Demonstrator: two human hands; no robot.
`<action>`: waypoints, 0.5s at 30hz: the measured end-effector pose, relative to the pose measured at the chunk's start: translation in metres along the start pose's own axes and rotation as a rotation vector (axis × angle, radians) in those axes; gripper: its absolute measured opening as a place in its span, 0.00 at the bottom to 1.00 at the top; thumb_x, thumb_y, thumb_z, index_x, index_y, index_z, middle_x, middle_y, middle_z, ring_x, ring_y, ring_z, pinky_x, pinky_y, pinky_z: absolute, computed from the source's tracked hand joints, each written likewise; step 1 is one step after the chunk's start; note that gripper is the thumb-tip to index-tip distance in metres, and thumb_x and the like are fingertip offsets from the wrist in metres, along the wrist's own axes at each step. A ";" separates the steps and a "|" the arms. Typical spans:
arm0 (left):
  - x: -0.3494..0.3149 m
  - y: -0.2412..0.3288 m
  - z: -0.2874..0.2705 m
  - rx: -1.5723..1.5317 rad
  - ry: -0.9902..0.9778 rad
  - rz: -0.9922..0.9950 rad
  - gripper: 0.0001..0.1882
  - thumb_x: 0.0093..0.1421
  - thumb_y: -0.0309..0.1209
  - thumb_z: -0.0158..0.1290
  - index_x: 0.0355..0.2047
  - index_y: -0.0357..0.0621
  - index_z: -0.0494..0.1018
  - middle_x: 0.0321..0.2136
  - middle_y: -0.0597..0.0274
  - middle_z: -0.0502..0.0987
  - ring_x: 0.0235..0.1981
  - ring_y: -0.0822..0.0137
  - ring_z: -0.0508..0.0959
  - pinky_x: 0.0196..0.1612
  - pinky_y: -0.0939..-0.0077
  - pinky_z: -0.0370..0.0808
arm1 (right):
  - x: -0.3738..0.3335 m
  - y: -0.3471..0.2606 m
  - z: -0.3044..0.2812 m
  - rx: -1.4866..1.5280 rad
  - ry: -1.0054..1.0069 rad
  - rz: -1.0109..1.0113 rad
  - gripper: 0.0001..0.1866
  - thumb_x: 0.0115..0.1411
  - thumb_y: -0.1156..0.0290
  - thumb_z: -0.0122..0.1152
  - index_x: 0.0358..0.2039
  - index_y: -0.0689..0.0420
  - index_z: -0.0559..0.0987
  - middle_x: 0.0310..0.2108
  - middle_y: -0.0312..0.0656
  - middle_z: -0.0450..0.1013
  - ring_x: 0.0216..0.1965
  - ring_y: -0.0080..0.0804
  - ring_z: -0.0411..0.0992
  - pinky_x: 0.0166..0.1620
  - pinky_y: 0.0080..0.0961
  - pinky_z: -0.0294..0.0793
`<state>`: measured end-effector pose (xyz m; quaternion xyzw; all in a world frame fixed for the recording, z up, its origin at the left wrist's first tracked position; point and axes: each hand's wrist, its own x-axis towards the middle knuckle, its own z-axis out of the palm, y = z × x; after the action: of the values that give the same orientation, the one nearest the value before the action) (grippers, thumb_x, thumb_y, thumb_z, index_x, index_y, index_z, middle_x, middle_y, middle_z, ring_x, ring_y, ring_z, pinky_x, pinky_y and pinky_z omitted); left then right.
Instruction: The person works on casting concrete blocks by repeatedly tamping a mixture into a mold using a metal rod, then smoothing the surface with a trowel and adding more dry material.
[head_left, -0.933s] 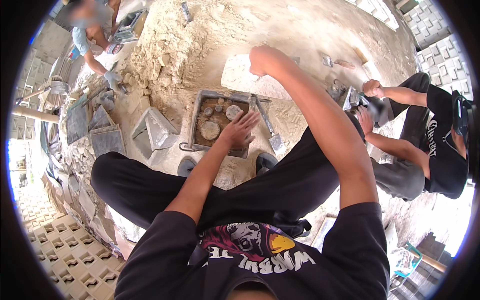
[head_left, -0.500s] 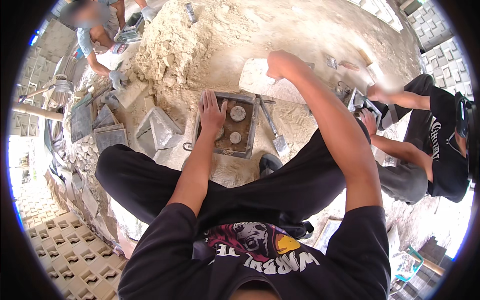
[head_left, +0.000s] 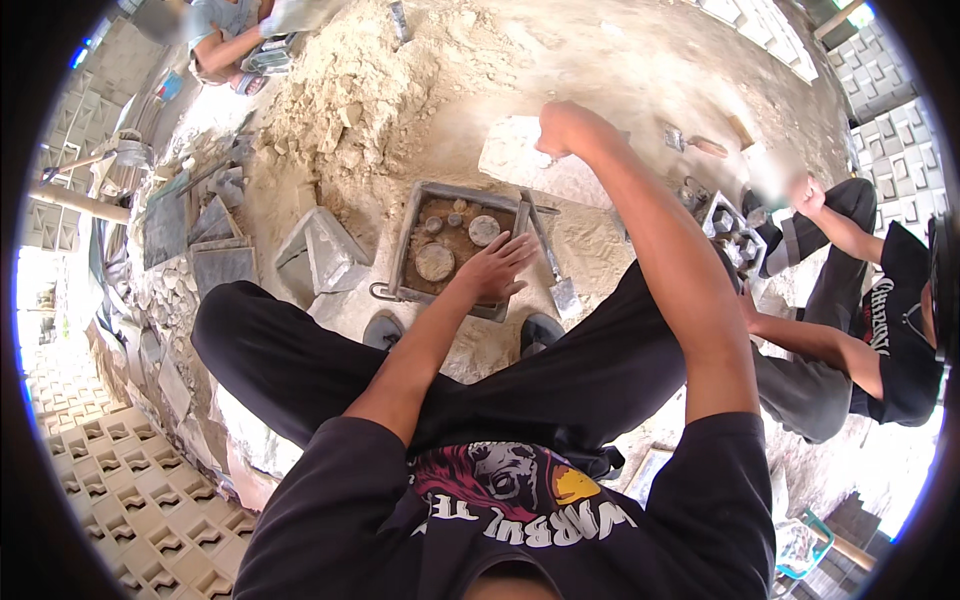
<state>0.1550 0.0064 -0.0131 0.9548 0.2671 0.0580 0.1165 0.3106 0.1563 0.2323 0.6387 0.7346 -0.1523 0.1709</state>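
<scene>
Between my feet lies a rectangular moulding box [head_left: 402,250] filled with brown sand. Several round pieces sit in the sand, among them a large disc [head_left: 435,262] at the left and a paler disc [head_left: 485,231] at the right. My left hand [head_left: 497,268] is over the box's right side, palm down, fingers stretched and holding nothing; whether it touches the sand or rim I cannot tell. Farther off, my right hand [head_left: 570,130] is closed like a fist by a pale flat sheet [head_left: 510,150]. What its fingers hold, if anything, is hidden.
A small trowel [head_left: 564,297] lies right of the box. To the left are a pale angular block [head_left: 325,255] and dark slabs [head_left: 222,268]. A sand heap [head_left: 340,110] rises beyond. One co-worker [head_left: 228,40] crouches far left; another [head_left: 880,320] sits right, beside a second box [head_left: 733,237].
My left hand has crossed from the box's left side to its right, uncovering the large disc. My right hand stays nearly still. The far-left co-worker's hand has drawn back; the right co-worker's hand has risen.
</scene>
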 end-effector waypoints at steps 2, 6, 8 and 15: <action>-0.021 -0.009 0.000 -0.079 0.015 0.041 0.35 0.64 0.50 0.41 0.67 0.48 0.51 0.69 0.61 0.48 0.70 0.61 0.45 0.70 0.54 0.36 | -0.001 -0.003 0.000 -0.005 -0.013 -0.007 0.15 0.46 0.79 0.54 0.36 0.63 0.82 0.41 0.58 0.75 0.44 0.52 0.76 0.45 0.40 0.76; -0.063 -0.037 -0.006 0.131 0.060 -0.239 0.35 0.65 0.53 0.38 0.67 0.52 0.50 0.69 0.64 0.46 0.70 0.63 0.44 0.69 0.52 0.35 | 0.003 -0.006 0.005 -0.008 -0.002 -0.022 0.16 0.46 0.79 0.54 0.36 0.63 0.82 0.41 0.58 0.75 0.43 0.53 0.76 0.44 0.41 0.76; -0.076 -0.048 -0.009 0.106 0.106 -0.472 0.35 0.65 0.52 0.36 0.68 0.52 0.47 0.69 0.63 0.46 0.70 0.60 0.45 0.69 0.50 0.35 | -0.001 -0.009 0.003 -0.004 -0.011 -0.009 0.16 0.46 0.79 0.53 0.36 0.63 0.82 0.41 0.58 0.75 0.43 0.53 0.76 0.44 0.41 0.77; -0.085 -0.049 0.012 0.148 0.252 -0.888 0.38 0.66 0.54 0.34 0.69 0.48 0.41 0.69 0.54 0.41 0.70 0.55 0.41 0.69 0.50 0.35 | -0.006 -0.023 -0.002 -0.035 -0.003 -0.062 0.16 0.46 0.77 0.53 0.36 0.64 0.82 0.40 0.58 0.76 0.42 0.52 0.76 0.44 0.42 0.76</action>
<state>0.0609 0.0003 -0.0412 0.7394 0.6653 0.0988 0.0285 0.2881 0.1486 0.2372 0.6122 0.7564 -0.1456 0.1785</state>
